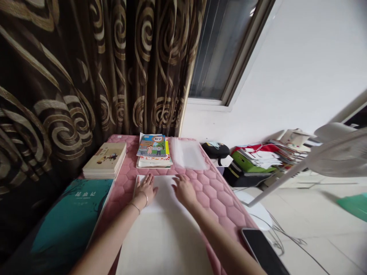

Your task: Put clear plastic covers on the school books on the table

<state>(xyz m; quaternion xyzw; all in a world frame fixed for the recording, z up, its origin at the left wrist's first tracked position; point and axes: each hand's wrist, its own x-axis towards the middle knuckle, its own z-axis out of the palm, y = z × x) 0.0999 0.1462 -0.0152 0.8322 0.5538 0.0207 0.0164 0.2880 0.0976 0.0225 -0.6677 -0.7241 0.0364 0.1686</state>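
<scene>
A big, thin white sheet of paper [163,236] lay flat on a soft pink quilted pad [219,202], and I could see no folds in it. The left hand [146,188] and the right hand [185,190] lay palm down near its far edge. Their fingers were spread out, and neither hand was pinching anything. Two thin silver bangles [142,198] sat on the left wrist.

A flat black phone [262,252] lay by the pad's right edge, and a big teal book [65,217] lay by its left edge. Farther on were a neat stack of tan books [105,160], a pile of bright school books [151,149], and a clear plastic sleeve [187,152]. Past them sat a round black case [215,149] and a messy heap of papers and green folders [258,160]. Far off hung a brown curtain with gold swirls [57,95], beside a dark window [215,49].
</scene>
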